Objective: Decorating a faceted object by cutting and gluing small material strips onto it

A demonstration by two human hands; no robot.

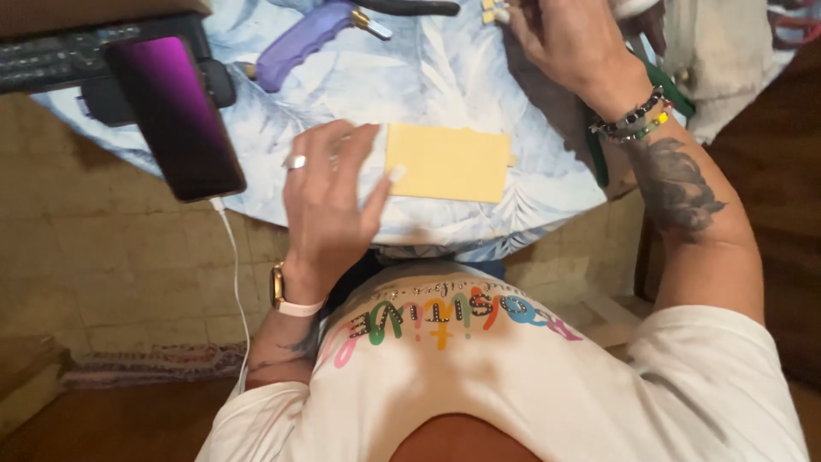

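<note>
A yellow rectangular card [449, 162] lies flat near the front edge of a round table [479, 68] covered with a pale blue leaf-patterned cloth. My left hand [329, 197], with a ring and a wristwatch, rests on the cloth with its thumb touching the card's left edge. My right hand [564, 38] reaches to the far side of the table, its fingertips at small pale pieces [490, 10] near the top edge; what it grips is hidden.
A phone [175, 115] with a purple screen stands tilted at the table's left, a white cable [235, 282] hanging from it. A purple-handled tool [308, 38] lies at the back. A dark keyboard-like device [60, 56] sits far left. Tiled floor lies below.
</note>
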